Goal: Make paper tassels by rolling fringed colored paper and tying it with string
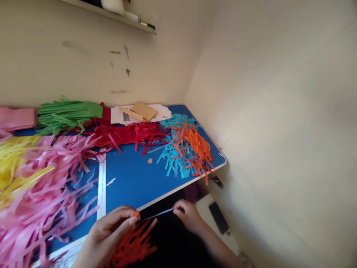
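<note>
The left hand [113,225] pinches the end of an orange paper fringe [136,242] between thumb and fingers, and its cut strips hang below, in front of the near edge of the blue desk [128,182]. The right hand [188,216] grips one end of a thin string [160,214], which is stretched straight between both hands. On the desk, near its right corner, orange strips [195,143] lie over light blue strips [170,160]; pink strips [47,186] are spread at the left.
</note>
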Tool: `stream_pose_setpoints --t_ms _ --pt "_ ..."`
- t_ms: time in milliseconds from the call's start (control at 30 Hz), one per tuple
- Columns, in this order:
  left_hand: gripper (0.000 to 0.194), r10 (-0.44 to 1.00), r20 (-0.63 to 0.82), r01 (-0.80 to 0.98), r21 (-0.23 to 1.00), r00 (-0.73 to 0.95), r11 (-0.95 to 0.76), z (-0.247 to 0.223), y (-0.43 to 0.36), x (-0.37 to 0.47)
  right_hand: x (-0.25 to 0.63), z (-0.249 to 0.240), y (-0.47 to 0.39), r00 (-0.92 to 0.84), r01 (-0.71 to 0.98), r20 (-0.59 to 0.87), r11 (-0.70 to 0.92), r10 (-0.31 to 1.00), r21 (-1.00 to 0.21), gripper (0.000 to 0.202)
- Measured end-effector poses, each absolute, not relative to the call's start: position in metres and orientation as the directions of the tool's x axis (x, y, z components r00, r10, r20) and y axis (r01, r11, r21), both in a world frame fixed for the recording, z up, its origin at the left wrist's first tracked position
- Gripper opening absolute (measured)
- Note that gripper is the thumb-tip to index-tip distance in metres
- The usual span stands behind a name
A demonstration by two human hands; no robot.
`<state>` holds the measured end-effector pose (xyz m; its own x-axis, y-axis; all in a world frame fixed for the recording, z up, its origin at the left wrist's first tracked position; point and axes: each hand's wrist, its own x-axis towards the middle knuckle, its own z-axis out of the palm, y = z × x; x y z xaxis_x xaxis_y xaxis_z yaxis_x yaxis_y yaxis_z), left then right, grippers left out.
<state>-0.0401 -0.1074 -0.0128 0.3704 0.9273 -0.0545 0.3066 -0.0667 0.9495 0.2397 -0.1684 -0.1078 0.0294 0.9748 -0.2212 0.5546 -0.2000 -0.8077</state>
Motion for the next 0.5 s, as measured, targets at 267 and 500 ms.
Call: stream_pose_setpoints --t_ms 267,500 --pt "0.031 0.676 -0.208 0.330 0.942 0.707 -0.056 -0.021 -0.110 0.028 0.247 -0.015 -0.152 -0.012 -0.069 -0.062 -0.063 0.998 -0.996 0.010" --pt "0.032 0.700 -0.269 0.431 0.900 0.662 -0.061 -0.062 -0.108 0.033 0.393 0.046 -0.168 0.480 -0.381 0.114 0.323 0.870 -0.866 0.014"
